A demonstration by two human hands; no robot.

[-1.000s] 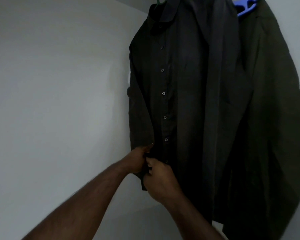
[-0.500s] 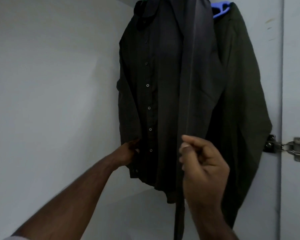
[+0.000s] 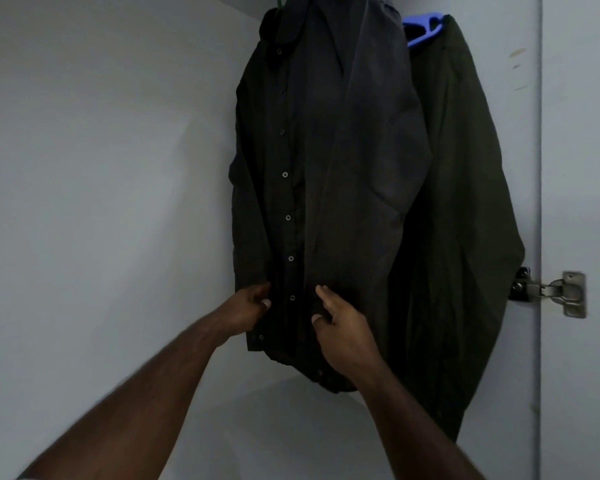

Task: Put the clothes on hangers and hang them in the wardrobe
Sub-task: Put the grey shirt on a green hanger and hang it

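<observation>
We see only a metal door hinge (image 3: 548, 293) at right, silver, bolted across the vertical seam (image 3: 540, 168) where two pale panels meet. Its left part looks darker. A few small brownish scuff marks (image 3: 516, 53) sit high on the pale panel just left of that seam. We can't tell what made them.

Home wardrobe interior: hung shirts (image 3: 326, 188), door hinge (image 3: 551, 292).
</observation>
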